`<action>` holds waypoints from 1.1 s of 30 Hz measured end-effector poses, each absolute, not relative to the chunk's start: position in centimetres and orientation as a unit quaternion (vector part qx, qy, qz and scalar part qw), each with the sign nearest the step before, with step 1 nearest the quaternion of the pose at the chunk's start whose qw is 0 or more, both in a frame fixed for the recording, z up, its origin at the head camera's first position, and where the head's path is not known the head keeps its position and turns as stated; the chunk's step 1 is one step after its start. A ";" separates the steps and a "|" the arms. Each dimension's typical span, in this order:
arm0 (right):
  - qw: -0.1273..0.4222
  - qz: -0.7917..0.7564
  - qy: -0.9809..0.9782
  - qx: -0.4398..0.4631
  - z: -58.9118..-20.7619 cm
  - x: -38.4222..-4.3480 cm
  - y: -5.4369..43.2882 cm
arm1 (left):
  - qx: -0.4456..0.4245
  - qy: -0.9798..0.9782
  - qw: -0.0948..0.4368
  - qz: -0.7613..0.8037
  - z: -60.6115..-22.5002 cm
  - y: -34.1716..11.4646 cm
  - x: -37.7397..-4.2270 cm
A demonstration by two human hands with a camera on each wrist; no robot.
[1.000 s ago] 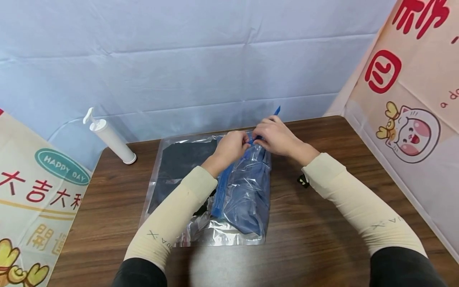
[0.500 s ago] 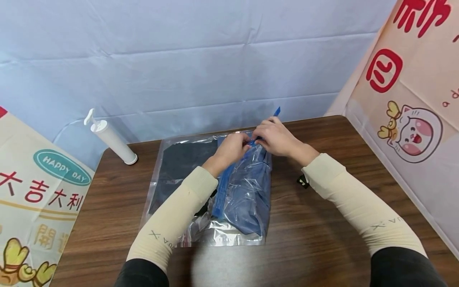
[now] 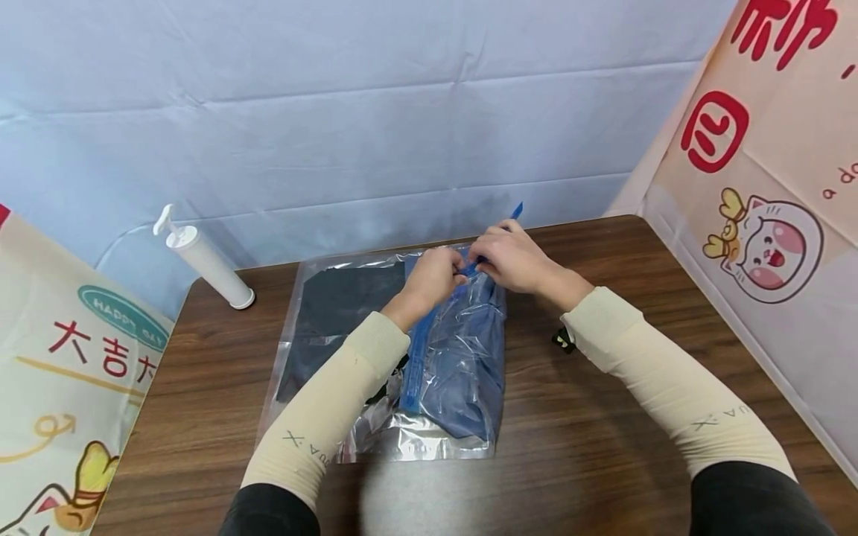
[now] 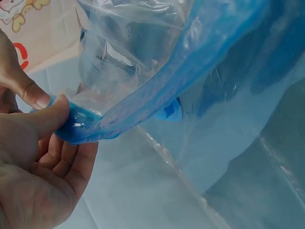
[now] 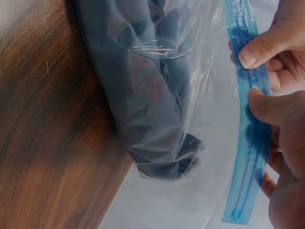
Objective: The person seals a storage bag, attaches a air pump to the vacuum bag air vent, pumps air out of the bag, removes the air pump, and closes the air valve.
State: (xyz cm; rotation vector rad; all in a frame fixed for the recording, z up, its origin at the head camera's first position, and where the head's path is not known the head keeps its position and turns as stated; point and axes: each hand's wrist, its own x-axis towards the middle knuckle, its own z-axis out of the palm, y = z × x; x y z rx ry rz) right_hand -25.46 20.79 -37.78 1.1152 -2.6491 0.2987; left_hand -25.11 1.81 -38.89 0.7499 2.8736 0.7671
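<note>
A clear plastic storage bag [image 3: 429,444] with a blue zip strip [image 3: 415,365] lies on the table. Through the plastic show blue folded fabric [image 3: 462,372] and dark fabric [image 3: 348,301]. Near the bag's far edge my left hand [image 3: 432,279] pinches the zip strip between thumb and fingers. Right beside it, my right hand [image 3: 509,257] grips the same strip, whose end sticks up past the knuckles. In the right wrist view both thumbs press on the blue strip [image 5: 248,114], close together. A round blue valve [image 4: 170,109] shows on the bag in the left wrist view.
A white hand pump [image 3: 211,268] stands at the table's back left corner. Near my right sleeve lies a small black item [image 3: 563,340] with yellowish marks. Pale cloth [image 3: 335,134] hangs behind the wooden table [image 3: 590,461], and printed banners flank it.
Both hands keep hold of the zip strip with barely any shift. The near part of the strip sits slightly further right. The left banner's print has shifted in view.
</note>
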 end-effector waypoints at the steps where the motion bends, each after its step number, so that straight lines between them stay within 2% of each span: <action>1: 0.121 0.100 -0.912 0.379 -37.7 -25.5 20.8 | 0.242 0.937 0.035 0.251 -38.9 1.8 -25.1; 7: 0.088 0.093 -0.929 0.347 -37.1 -25.5 20.7 | 0.235 0.936 0.027 0.261 -39.1 1.8 -25.0; 15: 0.088 0.113 -0.939 0.313 -37.3 -25.3 20.6 | 0.225 0.933 0.039 0.277 -38.4 1.9 -24.6; 22: 0.060 0.135 -0.946 0.289 -37.6 -25.4 19.9 | 0.200 0.948 0.038 0.246 -38.6 2.0 -24.5; 33: 0.086 0.093 -0.952 0.278 -38.0 -25.0 19.2 | 0.177 0.951 0.025 0.251 -39.3 2.3 -24.6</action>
